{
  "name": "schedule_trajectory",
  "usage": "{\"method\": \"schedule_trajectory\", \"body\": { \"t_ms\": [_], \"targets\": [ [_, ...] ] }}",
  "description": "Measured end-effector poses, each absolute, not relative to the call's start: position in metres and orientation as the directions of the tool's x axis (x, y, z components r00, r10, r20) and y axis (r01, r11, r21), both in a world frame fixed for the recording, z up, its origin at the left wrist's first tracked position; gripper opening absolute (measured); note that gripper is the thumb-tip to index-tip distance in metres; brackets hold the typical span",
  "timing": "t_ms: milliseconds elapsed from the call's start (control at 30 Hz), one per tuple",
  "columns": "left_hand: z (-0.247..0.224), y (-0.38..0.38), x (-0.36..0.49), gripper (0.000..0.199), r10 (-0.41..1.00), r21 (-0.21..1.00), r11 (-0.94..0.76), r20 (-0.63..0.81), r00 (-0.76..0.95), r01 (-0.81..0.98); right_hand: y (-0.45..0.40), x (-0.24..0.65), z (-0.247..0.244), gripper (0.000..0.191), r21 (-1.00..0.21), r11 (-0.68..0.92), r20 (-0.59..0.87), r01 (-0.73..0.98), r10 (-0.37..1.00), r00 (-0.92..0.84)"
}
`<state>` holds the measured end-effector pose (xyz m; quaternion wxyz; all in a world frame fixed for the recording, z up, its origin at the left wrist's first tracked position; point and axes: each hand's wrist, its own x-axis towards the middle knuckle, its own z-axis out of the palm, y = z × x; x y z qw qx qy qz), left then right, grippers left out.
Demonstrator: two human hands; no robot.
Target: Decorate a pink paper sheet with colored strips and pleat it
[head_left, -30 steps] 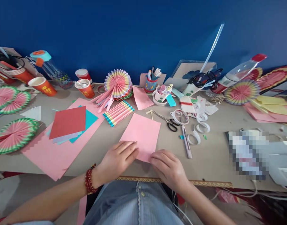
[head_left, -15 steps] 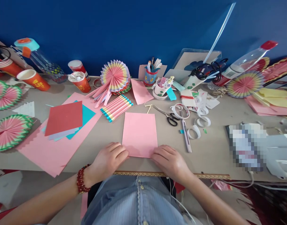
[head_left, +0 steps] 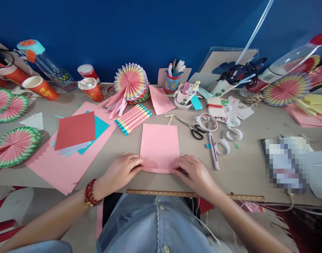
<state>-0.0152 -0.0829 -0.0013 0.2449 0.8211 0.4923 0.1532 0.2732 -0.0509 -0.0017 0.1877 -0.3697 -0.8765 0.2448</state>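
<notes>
A square pink sheet of paper (head_left: 160,146) lies on the table in front of me. Along its near edge runs a narrow strip that looks folded up. My left hand (head_left: 121,171) pinches the near left corner between thumb and fingers. At the near right corner my right hand (head_left: 194,174) holds the paper the same way, thumb underneath the bent fingers. Beyond the sheet lie a pleated pink strip (head_left: 133,118) with blue and yellow ends and a pair of black-handled scissors (head_left: 196,133).
Right of the sheet are a box cutter (head_left: 214,151) and a tape roll (head_left: 207,122). Coloured paper squares (head_left: 75,131) rest on a large pink sheet (head_left: 68,175) at left. Paper fans (head_left: 131,80), orange cups (head_left: 41,88) and bottles (head_left: 55,72) stand along the back.
Both hands have shifted their fingers at the near corners, and a narrow folded strip now shows along the near edge. The camera view has shifted slightly.
</notes>
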Motion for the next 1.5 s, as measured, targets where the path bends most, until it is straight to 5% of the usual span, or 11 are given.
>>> {"method": "schedule_trajectory", "body": {
  "t_ms": [667,1500],
  "targets": [
    [0.007,-0.074,-0.017,0.024,0.836,0.535,-0.414,-0.096,0.54,0.737,-0.04,0.269,0.001,0.006,-0.471,0.564,-0.052,0.678,0.75,-0.659],
    [0.017,-0.044,-0.019,0.011,0.732,0.525,-0.418,-0.289,0.617,0.741,-0.037,0.271,0.002,0.011,-0.486,0.553,-0.099,0.676,0.734,-0.672]
  ]
}}
